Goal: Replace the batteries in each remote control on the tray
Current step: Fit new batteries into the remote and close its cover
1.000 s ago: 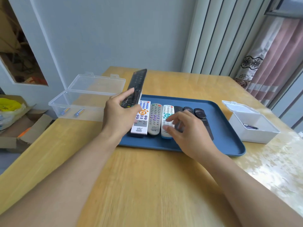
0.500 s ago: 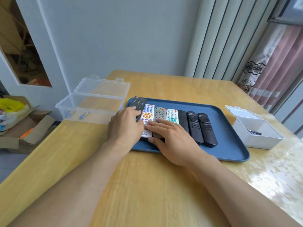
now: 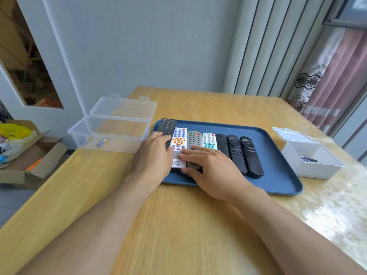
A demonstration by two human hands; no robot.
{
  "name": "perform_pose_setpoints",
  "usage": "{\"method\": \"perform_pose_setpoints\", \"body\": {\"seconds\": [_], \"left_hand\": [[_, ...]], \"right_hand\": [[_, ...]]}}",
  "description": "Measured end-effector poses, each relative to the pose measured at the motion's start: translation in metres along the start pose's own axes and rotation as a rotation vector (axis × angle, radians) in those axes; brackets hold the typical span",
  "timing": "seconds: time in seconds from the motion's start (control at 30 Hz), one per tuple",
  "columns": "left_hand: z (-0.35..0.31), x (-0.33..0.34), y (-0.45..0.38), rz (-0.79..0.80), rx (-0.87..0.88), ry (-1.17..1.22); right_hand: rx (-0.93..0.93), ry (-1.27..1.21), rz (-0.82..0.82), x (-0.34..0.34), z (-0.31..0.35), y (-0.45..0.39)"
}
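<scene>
A blue tray [image 3: 276, 155] on the wooden table holds several remotes in a row. My left hand [image 3: 153, 157] lies over the near part of a long black remote [image 3: 167, 126] at the tray's left end, fingers curled on it. My right hand [image 3: 214, 171] rests flat with fingers spread across the white orange-buttoned remote [image 3: 179, 137] and the grey remote [image 3: 194, 137], thumb at the grey one's near end. A white teal-buttoned remote [image 3: 209, 140] and three black remotes [image 3: 237, 151] lie untouched to the right.
An open clear plastic box [image 3: 111, 133] left of the tray holds two blue batteries [image 3: 102, 141]. An open white box [image 3: 311, 167] right of the tray holds dark batteries [image 3: 307, 159]. A cardboard box [image 3: 29, 155] sits on the floor at the left.
My left hand brought the raised black remote down flat onto the tray's left end. My right hand slid left from the teal-buttoned remote onto the grey and white ones.
</scene>
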State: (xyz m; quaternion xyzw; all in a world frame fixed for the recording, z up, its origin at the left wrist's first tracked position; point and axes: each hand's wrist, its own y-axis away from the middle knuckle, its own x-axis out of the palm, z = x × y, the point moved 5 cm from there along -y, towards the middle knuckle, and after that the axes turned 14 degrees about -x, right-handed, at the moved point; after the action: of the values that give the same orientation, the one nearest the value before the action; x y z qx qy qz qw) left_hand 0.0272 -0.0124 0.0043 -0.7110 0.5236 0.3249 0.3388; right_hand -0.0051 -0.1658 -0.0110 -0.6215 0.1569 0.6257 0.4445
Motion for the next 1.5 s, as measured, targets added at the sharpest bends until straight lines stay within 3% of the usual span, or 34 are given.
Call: {"method": "perform_pose_setpoints", "body": {"seconds": [0.47,0.9,1.23,1.33,1.5], "left_hand": [[0.005,0.011,-0.006,0.037,-0.015,-0.017],[0.007,0.011,-0.009,-0.026,0.016,0.004],[0.009,-0.025,-0.016,-0.455,0.12,0.017],[0.019,-0.028,-0.028,-0.471,0.051,-0.04],[0.05,-0.011,-0.05,-0.25,-0.225,-0.324]], "right_hand": [[-0.013,0.047,-0.062,-0.005,0.001,0.0],[0.023,0.007,-0.058,-0.004,-0.006,0.004],[0.019,0.03,-0.032,-0.006,-0.005,0.004],[0.01,0.04,-0.032,-0.006,-0.006,0.004],[0.004,0.056,-0.019,-0.006,-0.009,0.009]]}}
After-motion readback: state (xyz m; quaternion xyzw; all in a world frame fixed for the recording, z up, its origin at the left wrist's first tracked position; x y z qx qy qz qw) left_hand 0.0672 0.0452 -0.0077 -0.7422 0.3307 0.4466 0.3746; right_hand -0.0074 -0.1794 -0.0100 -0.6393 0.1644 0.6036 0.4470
